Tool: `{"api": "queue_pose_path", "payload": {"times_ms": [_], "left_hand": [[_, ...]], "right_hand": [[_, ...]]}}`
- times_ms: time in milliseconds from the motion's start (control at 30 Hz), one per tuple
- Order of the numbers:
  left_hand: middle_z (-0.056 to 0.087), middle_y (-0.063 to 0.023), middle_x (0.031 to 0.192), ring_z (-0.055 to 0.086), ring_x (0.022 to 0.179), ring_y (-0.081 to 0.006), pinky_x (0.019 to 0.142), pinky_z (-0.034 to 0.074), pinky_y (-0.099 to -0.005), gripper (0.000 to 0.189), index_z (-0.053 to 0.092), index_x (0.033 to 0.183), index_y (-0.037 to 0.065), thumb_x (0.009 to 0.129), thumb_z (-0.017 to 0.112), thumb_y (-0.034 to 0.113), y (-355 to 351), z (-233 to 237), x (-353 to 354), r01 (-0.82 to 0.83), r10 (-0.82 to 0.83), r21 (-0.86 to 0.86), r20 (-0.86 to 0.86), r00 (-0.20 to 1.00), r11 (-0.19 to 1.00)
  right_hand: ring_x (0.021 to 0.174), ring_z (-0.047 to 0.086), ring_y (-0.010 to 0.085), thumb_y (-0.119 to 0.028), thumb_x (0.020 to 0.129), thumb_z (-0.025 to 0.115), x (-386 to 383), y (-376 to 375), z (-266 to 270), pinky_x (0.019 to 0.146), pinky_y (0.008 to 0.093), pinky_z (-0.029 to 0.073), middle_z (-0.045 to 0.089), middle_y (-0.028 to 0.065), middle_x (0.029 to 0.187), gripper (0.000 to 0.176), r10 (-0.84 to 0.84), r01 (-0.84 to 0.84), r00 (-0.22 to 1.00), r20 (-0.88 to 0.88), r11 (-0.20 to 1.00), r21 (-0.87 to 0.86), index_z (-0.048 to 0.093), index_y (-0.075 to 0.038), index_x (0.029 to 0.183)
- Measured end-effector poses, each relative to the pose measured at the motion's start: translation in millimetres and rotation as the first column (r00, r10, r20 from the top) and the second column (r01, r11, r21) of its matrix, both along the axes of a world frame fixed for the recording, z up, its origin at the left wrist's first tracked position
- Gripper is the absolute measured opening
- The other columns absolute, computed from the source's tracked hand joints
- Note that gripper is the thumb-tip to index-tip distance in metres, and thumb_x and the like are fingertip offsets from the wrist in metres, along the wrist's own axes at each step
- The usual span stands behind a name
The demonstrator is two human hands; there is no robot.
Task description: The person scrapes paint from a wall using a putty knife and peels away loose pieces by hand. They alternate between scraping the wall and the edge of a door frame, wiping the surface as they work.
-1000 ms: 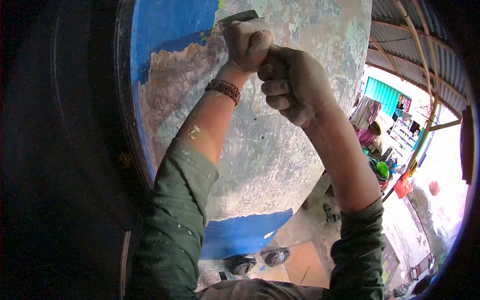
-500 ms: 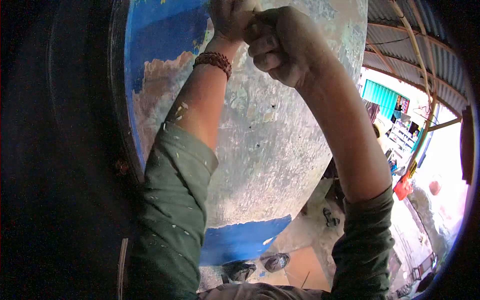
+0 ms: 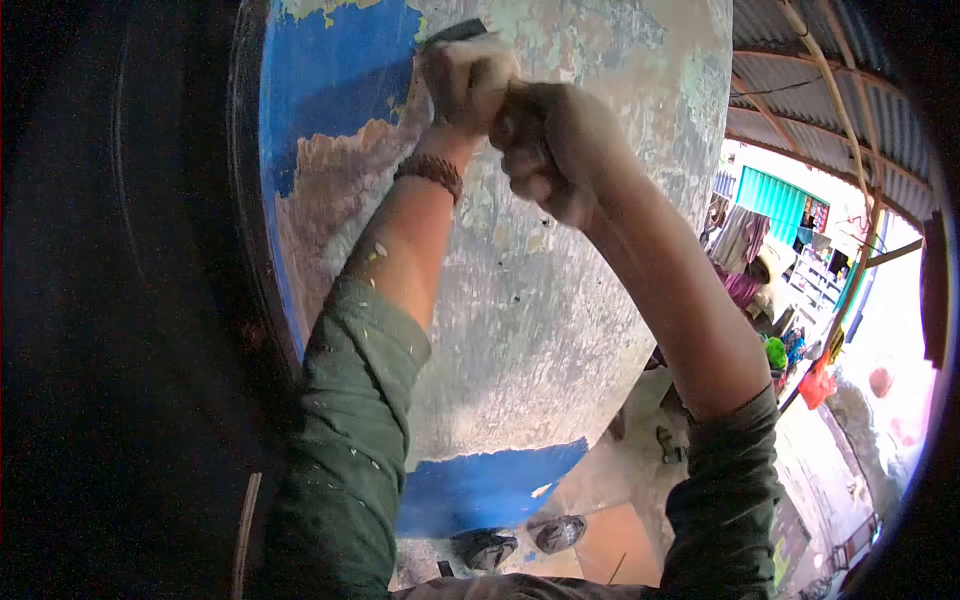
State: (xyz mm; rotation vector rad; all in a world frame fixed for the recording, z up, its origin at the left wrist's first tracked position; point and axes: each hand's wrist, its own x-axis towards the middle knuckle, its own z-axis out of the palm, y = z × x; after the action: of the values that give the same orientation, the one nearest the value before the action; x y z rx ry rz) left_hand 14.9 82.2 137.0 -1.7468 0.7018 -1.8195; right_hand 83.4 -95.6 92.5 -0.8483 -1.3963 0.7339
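Both of my hands are raised against a wall (image 3: pixel 520 260) whose blue paint (image 3: pixel 340 70) is partly stripped to a patchy grey surface. My left hand (image 3: pixel 468 82) is closed around a scraper (image 3: pixel 458 34), its dark flat blade showing above the knuckles at the border of the blue paint. Just right of it and touching it, my right hand (image 3: pixel 552 150) is wrapped in a fist around what looks like the scraper's handle, mostly hidden by the fingers. Pale paint flakes lie on my left forearm and sleeve.
A dark vertical edge (image 3: pixel 250 180) borders the wall on the left. A blue strip (image 3: pixel 490 485) runs along the wall's bottom. Two dark bundles (image 3: pixel 555 533) lie on the floor by my feet. To the right are a corrugated roof (image 3: pixel 810 120), hanging clothes and a red bag (image 3: pixel 817 385).
Both hands have come down the wall together, and the scraper's blade is now in view. The view has shifted slightly, showing more of the clutter at right.
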Motion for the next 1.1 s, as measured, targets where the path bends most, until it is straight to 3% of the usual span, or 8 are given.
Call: {"api": "queue_pose_path", "payload": {"times_ms": [133, 267, 400, 467, 767, 833, 933, 1100], "left_hand": [[0.061, -0.0055, 0.062, 0.06, 0.054, -0.0224, 0.059, 0.049, -0.0302, 0.024, 0.055, 0.06, 0.006, 0.079, 0.065, 0.018, 2, 27, -13, -0.361, 0.245, 0.148, 0.5, 0.83, 0.921], [0.05, -0.0065, 0.052, 0.053, 0.048, -0.028, 0.045, 0.039, -0.0348, 0.031, 0.049, 0.05, 0.012, 0.068, 0.068, 0.028, 3, 4, 16, 0.115, -0.116, 0.019, 0.22, 0.968, 0.993], [0.052, -0.0031, 0.057, 0.051, 0.046, -0.0249, 0.043, 0.038, -0.0339, 0.028, 0.048, 0.056, 0.016, 0.067, 0.073, 0.024, 21, 26, 9, 0.067, -0.091, 0.103, 0.25, 0.964, 0.993], [0.06, -0.0082, 0.061, 0.06, 0.057, -0.0201, 0.057, 0.049, -0.0305, 0.03, 0.054, 0.06, 0.003, 0.081, 0.064, 0.022, 7, 36, -14, -0.271, 0.268, -0.018, 0.235, 0.934, 0.962], [0.056, -0.0078, 0.056, 0.054, 0.048, -0.0249, 0.046, 0.042, -0.0344, 0.02, 0.055, 0.058, 0.009, 0.066, 0.065, 0.023, 12, 44, -10, 0.011, -0.01, -0.084, 0.013, 1.0, 0.996], [0.06, -0.0081, 0.062, 0.058, 0.059, -0.0189, 0.059, 0.048, -0.0311, 0.027, 0.056, 0.059, 0.003, 0.078, 0.061, 0.022, 1, 47, 7, -0.419, 0.455, -0.243, 0.711, 0.536, 0.875], [0.051, -0.0072, 0.057, 0.047, 0.046, -0.0247, 0.043, 0.037, -0.0353, 0.025, 0.046, 0.056, 0.008, 0.067, 0.064, 0.021, 8, 9, -20, -0.157, 0.16, -0.093, 0.023, 0.987, 0.983], [0.061, -0.0168, 0.076, 0.063, 0.077, -0.0304, 0.073, 0.049, -0.0406, 0.017, 0.059, 0.07, 0.002, 0.079, 0.056, 0.016, -40, -181, -27, -0.077, 0.006, -0.445, -0.157, 0.988, 0.892]], "right_hand": [[0.043, 0.035, 0.0068, -0.016, 0.093, 0.043, 4, 17, 29, 0.035, 0.0219, 0.023, 0.045, -0.0001, 0.062, 0.02, 0.099, -0.099, 0.995, -0.009, 0.995, 0.026, 0.048, -0.009, 0.075], [0.043, 0.034, 0.0056, -0.013, 0.092, 0.044, -3, -10, 5, 0.036, 0.0211, 0.022, 0.045, -0.0007, 0.063, 0.016, -0.058, 0.061, 0.997, 0.044, 0.997, -0.05, 0.05, -0.008, 0.078], [0.043, 0.033, 0.0051, -0.012, 0.091, 0.044, -15, -10, 18, 0.035, 0.0212, 0.021, 0.044, -0.001, 0.063, 0.016, -0.028, 0.025, 0.996, 0.079, 0.999, 0.039, 0.051, -0.008, 0.078], [0.043, 0.033, 0.0057, -0.013, 0.092, 0.042, -11, 5, 35, 0.035, 0.0216, 0.021, 0.044, -0.0015, 0.063, 0.018, -0.011, 0.006, 0.996, 0.083, 0.998, 0.058, 0.05, -0.01, 0.076], [0.045, 0.038, 0.0072, -0.015, 0.092, 0.042, -15, 11, 21, 0.036, 0.0224, 0.023, 0.045, -0.0013, 0.062, 0.016, -0.058, 0.049, 0.995, 0.076, 0.991, 0.125, 0.05, -0.01, 0.078], [0.043, 0.037, 0.0082, -0.013, 0.092, 0.04, -24, 6, 35, 0.035, 0.0242, 0.024, 0.046, -0.001, 0.062, 0.016, 0.048, -0.052, 0.998, 0.027, 0.988, 0.144, 0.051, -0.009, 0.08], [0.039, 0.038, 0.0097, -0.022, 0.096, 0.043, -13, 21, -4, 0.034, 0.0241, 0.027, 0.048, 0.0, 0.063, 0.02, 0.028, -0.026, 0.997, -0.067, 0.999, 0.031, 0.052, -0.009, 0.084], [0.039, 0.039, 0.0089, -0.032, 0.1, 0.042, -1, -1, -158, 0.033, 0.0228, 0.03, 0.05, 0.0009, 0.064, 0.029, 0.082, -0.121, 0.978, -0.193, 0.972, -0.2, 0.058, -0.009, 0.101]]}}
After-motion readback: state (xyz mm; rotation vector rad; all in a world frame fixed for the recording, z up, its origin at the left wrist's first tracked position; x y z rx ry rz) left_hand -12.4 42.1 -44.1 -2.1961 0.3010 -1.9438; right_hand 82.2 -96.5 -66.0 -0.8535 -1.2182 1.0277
